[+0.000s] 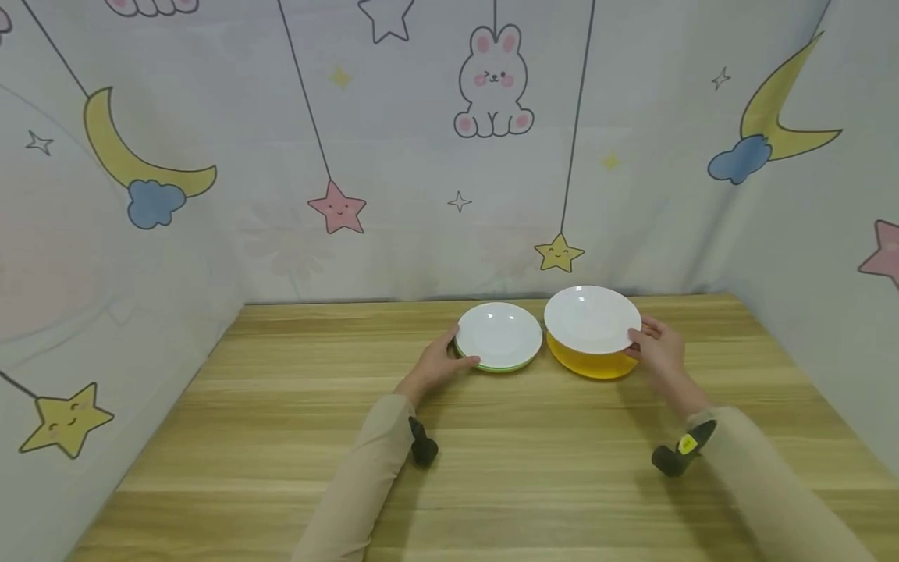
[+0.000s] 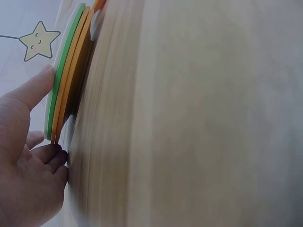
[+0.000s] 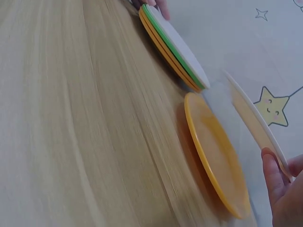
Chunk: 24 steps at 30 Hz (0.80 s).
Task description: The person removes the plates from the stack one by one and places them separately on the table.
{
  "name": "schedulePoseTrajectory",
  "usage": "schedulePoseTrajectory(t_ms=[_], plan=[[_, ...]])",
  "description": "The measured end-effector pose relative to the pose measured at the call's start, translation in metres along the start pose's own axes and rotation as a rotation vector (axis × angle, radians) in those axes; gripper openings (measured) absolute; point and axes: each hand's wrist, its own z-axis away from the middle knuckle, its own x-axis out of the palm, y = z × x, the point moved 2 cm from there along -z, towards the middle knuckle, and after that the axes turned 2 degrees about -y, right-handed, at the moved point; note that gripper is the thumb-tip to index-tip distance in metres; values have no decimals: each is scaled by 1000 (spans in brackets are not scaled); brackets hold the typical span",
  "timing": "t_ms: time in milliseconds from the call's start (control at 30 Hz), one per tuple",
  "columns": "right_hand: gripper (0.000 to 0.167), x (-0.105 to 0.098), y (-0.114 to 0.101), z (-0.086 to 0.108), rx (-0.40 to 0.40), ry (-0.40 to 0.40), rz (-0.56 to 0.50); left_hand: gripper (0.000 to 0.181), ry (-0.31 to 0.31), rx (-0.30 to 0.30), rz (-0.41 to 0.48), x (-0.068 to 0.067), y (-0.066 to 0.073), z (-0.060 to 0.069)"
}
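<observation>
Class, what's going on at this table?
Someone's right hand holds a white plate up, clear of the yellow-orange plate beneath it on the wooden table. The left hand holds the rim of a plate stack alongside: white on top, then green, then orange.

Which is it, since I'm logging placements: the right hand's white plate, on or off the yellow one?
Off: the right wrist view shows a clear gap between the held white plate and the yellow plate below.

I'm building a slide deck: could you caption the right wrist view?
Right hand holding a white plate above a yellow plate, with a white-topped plate stack nearby.
</observation>
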Motion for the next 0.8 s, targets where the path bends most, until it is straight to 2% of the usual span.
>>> schedulePoseTrajectory(t_ms=[333, 533, 800], plan=[[53, -27, 3, -5, -7, 74, -35, 85, 2, 16, 9, 1, -2, 0], [56, -43, 1, -3, 3, 78, -104, 89, 0, 32, 3, -1, 1, 2], [59, -68, -1, -2, 19, 103, -196, 85, 3, 14, -12, 0, 1, 0]])
